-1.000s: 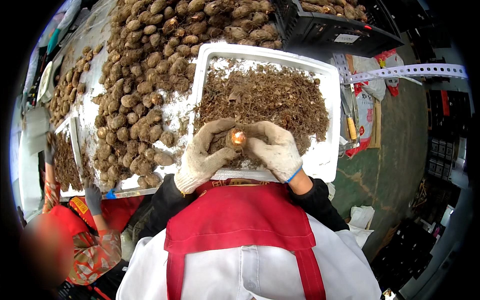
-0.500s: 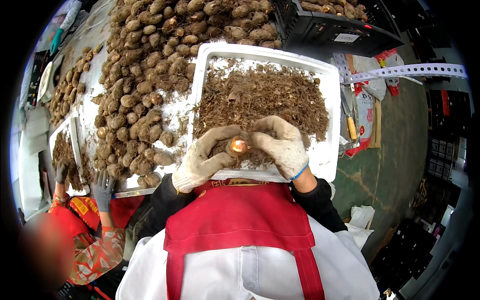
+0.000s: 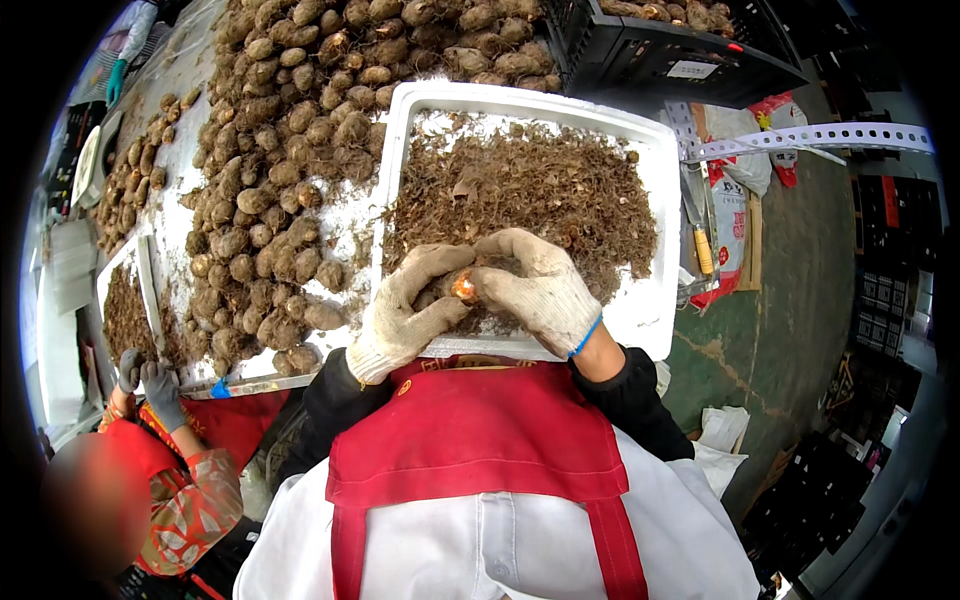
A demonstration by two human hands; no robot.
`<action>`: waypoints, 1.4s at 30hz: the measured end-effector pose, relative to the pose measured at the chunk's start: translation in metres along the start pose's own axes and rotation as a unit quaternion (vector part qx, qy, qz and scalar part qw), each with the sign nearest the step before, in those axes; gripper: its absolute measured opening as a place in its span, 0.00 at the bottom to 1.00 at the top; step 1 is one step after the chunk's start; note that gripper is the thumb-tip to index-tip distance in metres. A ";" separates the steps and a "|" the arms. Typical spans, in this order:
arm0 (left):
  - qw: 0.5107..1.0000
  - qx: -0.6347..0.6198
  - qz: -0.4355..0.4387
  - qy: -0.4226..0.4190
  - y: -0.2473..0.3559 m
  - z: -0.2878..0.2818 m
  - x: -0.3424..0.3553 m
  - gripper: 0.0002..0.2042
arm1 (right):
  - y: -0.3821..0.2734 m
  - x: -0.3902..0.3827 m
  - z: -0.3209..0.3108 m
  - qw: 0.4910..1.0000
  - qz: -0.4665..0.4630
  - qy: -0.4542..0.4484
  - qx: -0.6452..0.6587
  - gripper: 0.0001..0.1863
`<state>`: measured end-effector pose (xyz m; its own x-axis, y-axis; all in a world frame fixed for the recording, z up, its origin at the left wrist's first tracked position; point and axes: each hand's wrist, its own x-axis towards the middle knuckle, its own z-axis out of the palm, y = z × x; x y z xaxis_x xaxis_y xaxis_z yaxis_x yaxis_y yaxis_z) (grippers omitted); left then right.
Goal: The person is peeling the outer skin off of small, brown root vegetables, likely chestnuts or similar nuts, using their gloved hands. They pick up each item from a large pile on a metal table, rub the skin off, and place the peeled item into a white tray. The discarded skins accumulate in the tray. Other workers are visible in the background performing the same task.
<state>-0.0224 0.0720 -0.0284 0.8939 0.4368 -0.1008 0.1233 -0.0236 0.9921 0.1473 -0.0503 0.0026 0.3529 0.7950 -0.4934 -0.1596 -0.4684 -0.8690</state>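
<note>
Between my hands is a small taro (image 3: 463, 287), its cut end showing pale orange and white; the rest is mostly hidden by gloves. My left hand (image 3: 395, 318), in a soiled cream knit glove, curls round the taro from the left. From the right, my right hand (image 3: 548, 297), in a matching glove with a blue-edged cuff, pinches at it with thumb and fingers. Both hands are over the near side of a white foam box (image 3: 665, 215). Brown fibres and peel scraps (image 3: 530, 190) cover the bottom of that box.
A large heap of hairy taros (image 3: 290, 130) lies left of and behind the box. A black crate (image 3: 640, 60) of taros stands at the back right. A yellow-handled tool (image 3: 704, 252) and a perforated metal strip (image 3: 820, 140) are at right. A co-worker's grey-gloved hand (image 3: 162, 392) is at left.
My right hand has moved left and closed in against the taro. The taro's cut end has shifted slightly left. The co-worker's hands have moved together.
</note>
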 end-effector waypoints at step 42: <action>0.950 -0.253 -0.122 0.135 -0.004 0.022 0.009 0.29 | 0.021 -0.021 0.024 0.974 -0.118 -0.010 -0.190 0.09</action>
<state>-0.0055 0.0567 -0.0344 0.7133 0.5902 -0.3780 0.0295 0.5135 0.8576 0.1143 -0.0673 -0.0067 0.3187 0.9040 -0.2849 0.2791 -0.3768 -0.8833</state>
